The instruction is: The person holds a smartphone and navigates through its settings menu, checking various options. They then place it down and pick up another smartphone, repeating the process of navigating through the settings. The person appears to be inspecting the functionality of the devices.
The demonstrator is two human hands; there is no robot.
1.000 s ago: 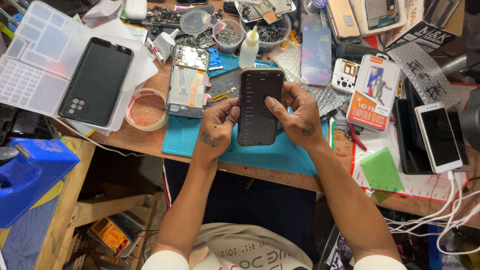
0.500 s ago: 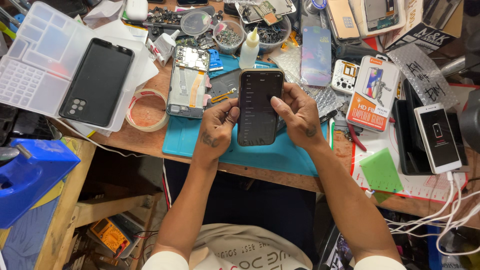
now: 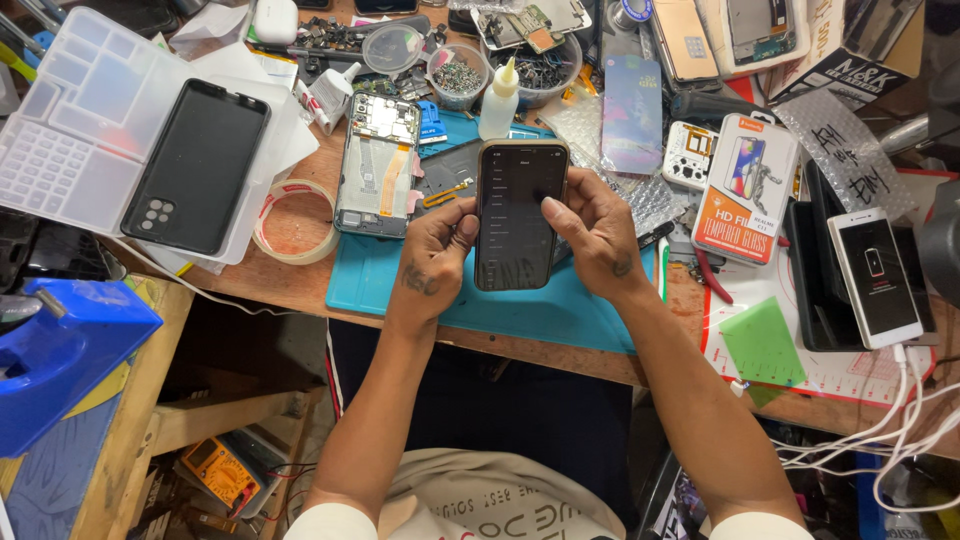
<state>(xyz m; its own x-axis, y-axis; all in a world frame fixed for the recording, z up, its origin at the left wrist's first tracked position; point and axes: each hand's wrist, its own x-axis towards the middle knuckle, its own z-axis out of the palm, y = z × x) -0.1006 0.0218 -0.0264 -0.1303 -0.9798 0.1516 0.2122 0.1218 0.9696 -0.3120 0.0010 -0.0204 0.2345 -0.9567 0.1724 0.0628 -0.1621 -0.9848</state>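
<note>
- I hold a dark smartphone [image 3: 519, 214] upright over the teal work mat [image 3: 520, 305], its screen lit with a dim list on a dark ground.
- My left hand [image 3: 432, 255] grips the phone's left edge, fingers curled behind it and the thumb pressed on the side just below the middle.
- My right hand [image 3: 592, 235] wraps the right edge from behind, and its thumb lies across the glass, the tip touching the screen a little above centre.
- Just to the left of the phone, on the mat's far left corner, lies an opened phone body [image 3: 376, 165] with its boards and a copper strip showing.
- Further left, a roll of clear tape [image 3: 292, 222] rests on the wooden bench, and beyond it a black phone case [image 3: 196, 167] lies on a clear plastic sorting tray [image 3: 60, 140].
- At the far side, just beyond the phone's top edge, stands a small white squeeze bottle [image 3: 499, 102], with clear bowls of screws and parts [image 3: 459, 75] beside it.
- To the right lies an orange and white box for a glass screen protector [image 3: 746, 187], and further right a white phone [image 3: 878, 278] with a cable plugged into its near end.
- A green square sheet [image 3: 762, 340] sits near my right forearm on a white pad.
- At the near left a blue plastic case [image 3: 62, 355] stands on a lower shelf, with a yellow multimeter [image 3: 220, 470] below the bench.
</note>
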